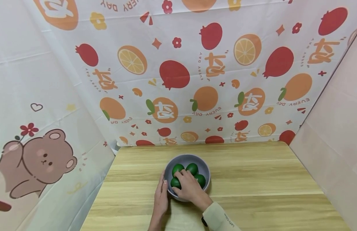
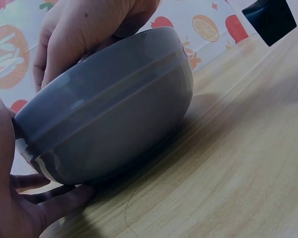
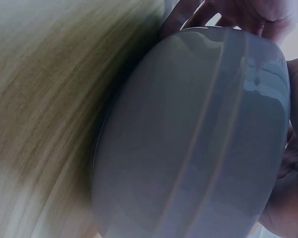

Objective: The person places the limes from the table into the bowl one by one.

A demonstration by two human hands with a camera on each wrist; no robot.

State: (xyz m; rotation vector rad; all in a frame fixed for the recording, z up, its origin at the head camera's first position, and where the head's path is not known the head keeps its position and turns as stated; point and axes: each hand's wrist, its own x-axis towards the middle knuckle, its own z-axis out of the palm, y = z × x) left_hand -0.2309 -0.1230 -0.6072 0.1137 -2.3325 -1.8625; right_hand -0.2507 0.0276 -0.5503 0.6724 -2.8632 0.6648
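Note:
A grey bowl (image 1: 187,158) stands on the wooden table with several smooth dark green limes (image 1: 192,168) in it. My left hand (image 1: 161,197) rests along the bowl's left outside, thumb near the rim, fingers fairly straight. The left wrist view has its fingers (image 2: 64,203) low against the bowl wall (image 2: 119,114). Over the rim reaches my right hand (image 1: 191,187), its thumb and fingers around the lime at the left front (image 1: 175,183). In both wrist views the bowl wall (image 3: 188,139) hides the limes and the right fingertips.
The light wooden table (image 1: 259,179) extends on both sides of the bowl. Behind it hangs a fruit-printed curtain (image 1: 190,128), with a bear-printed sheet (image 1: 48,154) at left and a plain pale sheet (image 1: 334,134) at right.

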